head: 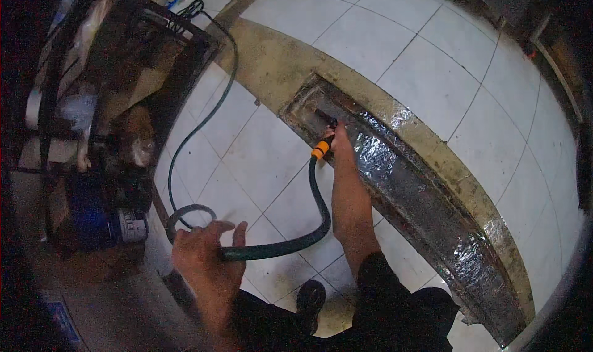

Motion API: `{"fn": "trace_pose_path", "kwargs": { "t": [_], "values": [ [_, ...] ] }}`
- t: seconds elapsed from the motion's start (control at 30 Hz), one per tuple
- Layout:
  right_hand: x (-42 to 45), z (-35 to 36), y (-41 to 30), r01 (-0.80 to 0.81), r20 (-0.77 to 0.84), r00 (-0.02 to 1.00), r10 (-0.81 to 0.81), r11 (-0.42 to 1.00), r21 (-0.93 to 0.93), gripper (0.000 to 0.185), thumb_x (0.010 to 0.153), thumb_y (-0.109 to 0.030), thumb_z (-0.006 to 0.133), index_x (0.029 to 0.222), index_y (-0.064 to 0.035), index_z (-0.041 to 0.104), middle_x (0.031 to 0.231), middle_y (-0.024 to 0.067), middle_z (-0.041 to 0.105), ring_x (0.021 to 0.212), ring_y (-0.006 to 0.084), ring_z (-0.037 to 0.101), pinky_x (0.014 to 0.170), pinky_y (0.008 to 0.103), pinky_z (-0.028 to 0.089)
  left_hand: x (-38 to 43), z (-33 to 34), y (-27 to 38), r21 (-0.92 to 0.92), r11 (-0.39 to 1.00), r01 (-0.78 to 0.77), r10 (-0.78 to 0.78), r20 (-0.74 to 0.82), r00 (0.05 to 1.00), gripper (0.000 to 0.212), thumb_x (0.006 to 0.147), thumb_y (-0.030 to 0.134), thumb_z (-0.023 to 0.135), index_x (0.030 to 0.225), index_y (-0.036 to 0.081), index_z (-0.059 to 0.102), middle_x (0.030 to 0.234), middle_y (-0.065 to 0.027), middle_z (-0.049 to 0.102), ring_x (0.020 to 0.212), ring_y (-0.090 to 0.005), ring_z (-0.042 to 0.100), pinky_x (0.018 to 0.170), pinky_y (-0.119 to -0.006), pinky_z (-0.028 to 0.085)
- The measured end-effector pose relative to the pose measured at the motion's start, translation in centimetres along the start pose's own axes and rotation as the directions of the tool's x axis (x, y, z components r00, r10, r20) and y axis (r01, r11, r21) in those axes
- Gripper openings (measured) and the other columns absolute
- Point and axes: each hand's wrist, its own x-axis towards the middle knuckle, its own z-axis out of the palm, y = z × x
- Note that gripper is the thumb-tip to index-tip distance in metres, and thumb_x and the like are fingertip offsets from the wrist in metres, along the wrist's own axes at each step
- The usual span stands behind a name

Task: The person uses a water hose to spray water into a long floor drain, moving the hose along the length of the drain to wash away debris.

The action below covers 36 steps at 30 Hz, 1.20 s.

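My right hand (338, 136) grips a black spray nozzle (325, 116) whose tip points over the far end of a long, dark floor drain channel (407, 199). An orange hose connector (320, 149) joins the nozzle to a dark green garden hose (278, 249). My left hand (208, 259) is closed around the hose lower down, with some fingers raised. Behind that hand the hose curls in a loop and runs up along the floor. Wet, shiny patches lie along the channel. Whether water leaves the nozzle I cannot tell.
White floor tiles (444, 60) spread on both sides, with a tan strip (273, 60) bordering the channel. At left stands a dark rack (116, 74) with plastic bags and a blue container (92, 213). Below me is my dark shoe (310, 301). A pipe (556, 69) runs along the far right.
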Motion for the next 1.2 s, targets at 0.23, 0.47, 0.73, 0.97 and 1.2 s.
{"fn": "trace_pose_path", "kwargs": {
  "t": [0.23, 0.47, 0.73, 0.97, 1.2],
  "values": [
    [2.0, -0.6, -6.3, 0.184, -0.014, 0.983, -0.184, 0.978, 0.101, 0.052, 0.092, -0.054, 0.032, 0.069, -0.0082, 0.041, 0.048, 0.0011, 0.038, 0.037, 0.0123, 0.033, 0.038, 0.0273, 0.033, 3.8, -2.7, 1.1, -0.124, 0.991, -0.050, 0.077, 0.220, 0.972, 0.013, 0.067, 0.015, 0.075, 0.069, 0.008, 0.064, 0.049, -0.0096, 0.053, 0.047, -0.0265, 0.052, 0.051, -0.037, 0.040],
    [-1.8, 3.8, -3.7, 0.091, 0.036, 0.995, -0.096, 0.988, 0.126, 0.049, 0.093, -0.050, 0.031, 0.072, -0.0073, 0.042, 0.049, 0.0037, 0.039, 0.038, 0.0161, 0.035, 0.040, 0.0310, 0.035, 4.2, -5.3, 1.0, -0.096, 0.994, -0.046, 0.074, 0.311, 0.947, 0.017, 0.070, 0.021, 0.074, 0.072, 0.007, 0.066, 0.051, -0.0139, 0.054, 0.051, -0.0308, 0.056, 0.053, -0.039, 0.043],
    [-1.1, -0.2, -6.8, 0.188, -0.201, 0.960, -0.195, 0.981, -0.056, 0.047, 0.095, -0.046, 0.033, 0.097, -0.0004, 0.045, 0.052, 0.0059, 0.042, 0.039, 0.0167, 0.037, 0.040, 0.0318, 0.036, 6.2, -4.7, 3.0, -0.092, 0.976, -0.196, 0.216, 0.402, 0.890, 0.020, 0.058, 0.003, 0.071, 0.078, 0.009, 0.069, 0.057, -0.0113, 0.059, 0.052, -0.0260, 0.059, 0.053, -0.036, 0.044],
    [-2.1, -0.1, -1.3, 0.331, 0.048, 0.944, -0.328, 0.940, -0.086, 0.049, 0.097, -0.043, 0.032, 0.125, -0.0028, 0.035, 0.055, 0.0059, 0.042, 0.041, 0.0136, 0.036, 0.042, 0.0302, 0.036, 5.0, -4.7, 1.9, -0.122, 0.972, -0.199, 0.232, 0.414, 0.880, 0.026, 0.055, 0.007, 0.076, 0.080, 0.011, 0.069, 0.058, -0.0103, 0.060, 0.055, -0.0255, 0.060, 0.056, -0.034, 0.045],
    [-2.7, -1.7, -6.7, 0.067, 0.059, 0.996, -0.068, 0.998, 0.017, 0.040, 0.097, -0.042, 0.033, 0.106, -0.0042, 0.038, 0.062, 0.0061, 0.044, 0.042, 0.0130, 0.037, 0.040, 0.0277, 0.037, 4.2, -3.7, 2.2, -0.108, 0.977, -0.182, 0.212, 0.495, 0.843, 0.026, 0.059, 0.013, 0.078, 0.082, 0.009, 0.068, 0.058, -0.0110, 0.062, 0.056, -0.0264, 0.062, 0.058, -0.035, 0.046]
  ]
}}
